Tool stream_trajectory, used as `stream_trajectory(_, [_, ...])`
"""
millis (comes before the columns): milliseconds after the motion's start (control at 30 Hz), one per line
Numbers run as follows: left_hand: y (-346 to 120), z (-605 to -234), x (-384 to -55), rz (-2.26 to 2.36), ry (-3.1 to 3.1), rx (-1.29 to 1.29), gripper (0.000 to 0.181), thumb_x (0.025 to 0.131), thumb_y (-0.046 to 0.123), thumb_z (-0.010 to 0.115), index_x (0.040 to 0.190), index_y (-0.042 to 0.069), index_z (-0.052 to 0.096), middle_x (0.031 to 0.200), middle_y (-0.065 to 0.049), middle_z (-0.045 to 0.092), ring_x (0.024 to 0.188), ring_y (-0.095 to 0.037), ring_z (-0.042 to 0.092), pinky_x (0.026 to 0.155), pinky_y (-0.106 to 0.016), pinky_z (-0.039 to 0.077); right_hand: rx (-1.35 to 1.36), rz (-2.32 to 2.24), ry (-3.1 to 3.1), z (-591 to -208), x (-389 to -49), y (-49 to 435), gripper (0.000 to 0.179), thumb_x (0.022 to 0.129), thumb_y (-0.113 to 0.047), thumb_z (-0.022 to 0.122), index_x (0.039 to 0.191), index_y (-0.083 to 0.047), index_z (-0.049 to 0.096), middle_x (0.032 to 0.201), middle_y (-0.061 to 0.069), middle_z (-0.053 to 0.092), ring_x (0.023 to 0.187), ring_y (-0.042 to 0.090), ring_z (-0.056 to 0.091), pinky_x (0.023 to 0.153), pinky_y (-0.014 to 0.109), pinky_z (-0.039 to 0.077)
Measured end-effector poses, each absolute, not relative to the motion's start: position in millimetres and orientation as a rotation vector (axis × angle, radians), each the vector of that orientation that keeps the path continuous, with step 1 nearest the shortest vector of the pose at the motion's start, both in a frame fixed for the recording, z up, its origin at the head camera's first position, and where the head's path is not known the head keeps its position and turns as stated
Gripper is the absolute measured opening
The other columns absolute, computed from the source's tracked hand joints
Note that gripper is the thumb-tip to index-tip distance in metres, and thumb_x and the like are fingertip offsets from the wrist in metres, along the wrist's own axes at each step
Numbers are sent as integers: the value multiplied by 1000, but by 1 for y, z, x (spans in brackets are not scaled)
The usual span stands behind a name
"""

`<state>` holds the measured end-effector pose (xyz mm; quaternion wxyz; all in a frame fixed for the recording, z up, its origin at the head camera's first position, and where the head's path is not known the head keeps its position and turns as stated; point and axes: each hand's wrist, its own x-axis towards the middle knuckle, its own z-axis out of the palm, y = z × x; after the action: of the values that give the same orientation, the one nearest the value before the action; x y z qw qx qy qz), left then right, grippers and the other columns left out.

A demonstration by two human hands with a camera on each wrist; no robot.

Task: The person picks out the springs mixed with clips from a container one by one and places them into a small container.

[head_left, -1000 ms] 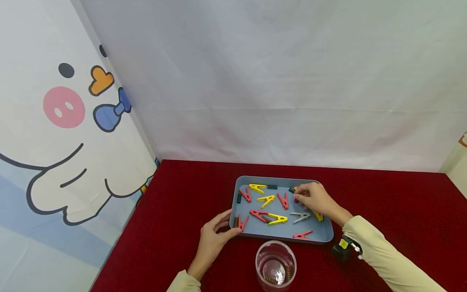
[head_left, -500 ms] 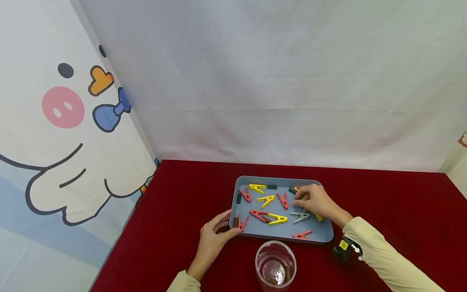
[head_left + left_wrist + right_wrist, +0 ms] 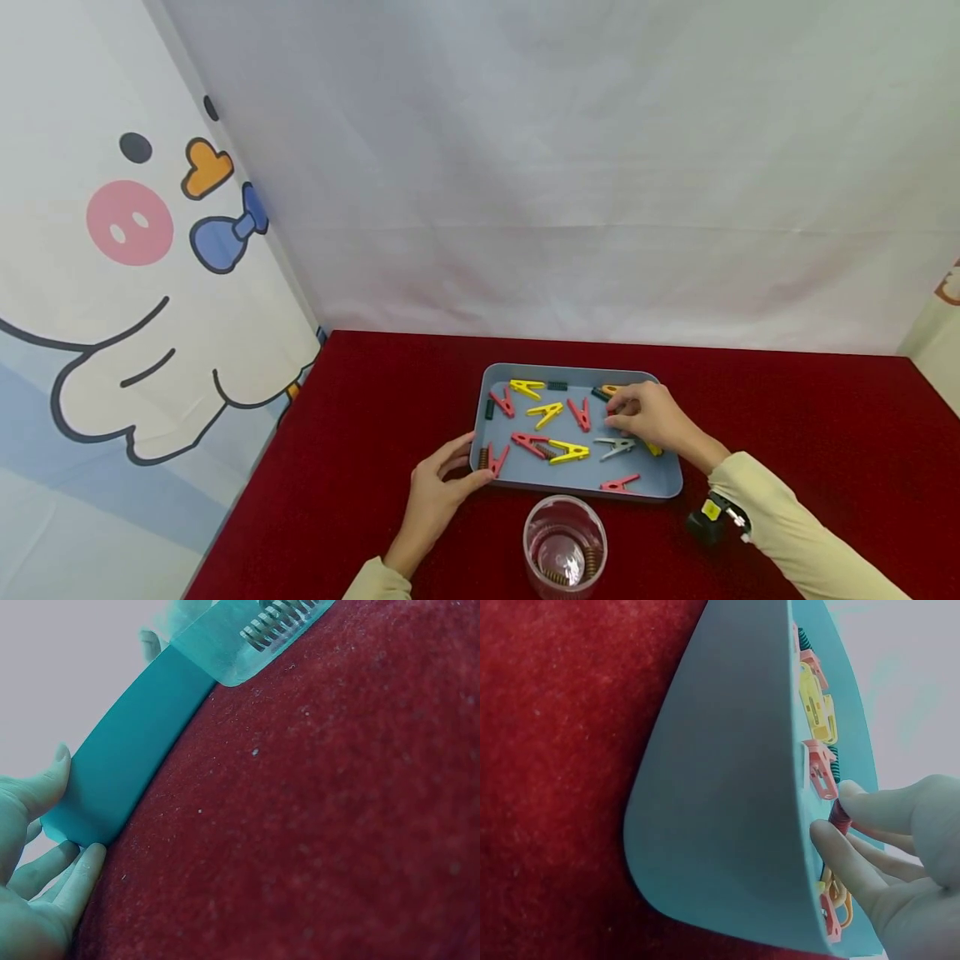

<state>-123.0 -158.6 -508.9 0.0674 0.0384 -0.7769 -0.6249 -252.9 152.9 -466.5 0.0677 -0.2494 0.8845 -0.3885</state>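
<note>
L sleeve (image 3: pixel 378 581) pale yellow, R sleeve (image 3: pixel 795 525) matching, long, lightly creased. L hand (image 3: pixel 437 492) bare, R hand (image 3: pixel 656 414) too! And by the R cuff, a blk wrist cam (image 3: pixel 702 528) w/ bright yellow sq. (image 3: pixel 711 510) plus sm. whitish bits (image 3: pixel 738 520), detail too tiny to ID.

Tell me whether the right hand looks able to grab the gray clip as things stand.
Probably not yet: the right hand pinches a red spring, though the gray clip lies close by, largely uncovered.
</note>
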Motion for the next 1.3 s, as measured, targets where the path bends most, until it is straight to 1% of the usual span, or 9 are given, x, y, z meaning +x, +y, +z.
stream_trajectory(300, [-159,-510,-123,-1868,-2338,105,59,74,22,82,128,17,61,124,-3,61,104,-20,60,78,-25,50,-717,-1174,2721,-462,-246,157,16,80,-6,75,93,2,72,91,11,65,62,11,60,54,25,50])
stream_trajectory(500, [-158,-507,-123,-1861,-2339,109,58,74,19,82,128,16,61,122,-6,61,104,-21,60,76,-24,50,-736,-1183,2746,-458,-240,159,17,79,-6,76,94,1,72,94,10,65,71,15,62,57,24,50])
stream_trajectory(633, [-155,-493,-118,-1884,-2336,94,57,76,12,80,129,9,59,122,-14,60,106,-28,59,77,-24,49,-743,-1206,2734,-456,-236,161,17,79,-6,76,94,1,72,94,9,65,73,16,62,58,25,50])
stream_trajectory(767, [-152,-478,-113,-1896,-2342,83,56,77,10,78,130,4,58,123,-18,59,107,-32,58,78,-25,49,-746,-1227,2724,-455,-233,162,16,79,-6,75,94,0,72,94,9,66,73,16,63,57,27,50])
stream_trajectory(967, [-151,-473,-112,-1886,-2365,105,57,78,10,78,130,5,57,124,-17,59,108,-31,57,80,-27,49,-760,-1217,2742,-450,-227,162,15,79,-7,76,93,-2,72,97,7,67,79,16,64,62,26,51])
stream_trajectory(1100, [-151,-474,-112,-1885,-2366,102,57,77,10,79,130,5,57,126,-16,58,108,-30,58,80,-26,49,-792,-1227,2742,-445,-222,162,16,78,-7,77,92,-2,73,96,7,67,78,15,65,63,26,51])
stream_trajectory(1200, [-152,-478,-113,-1895,-2352,90,57,77,10,79,130,5,58,124,-17,59,107,-31,58,79,-26,49,-810,-1243,2733,-443,-219,162,16,77,-6,77,92,-2,72,96,6,67,77,14,65,62,25,51])
stream_trajectory(1300, [-154,-490,-117,-1893,-2337,84,57,77,10,79,130,6,58,124,-16,59,107,-30,58,78,-25,49,-823,-1255,2731,-441,-216,163,16,77,-6,77,91,-2,72,96,6,67,77,13,65,63,25,52])
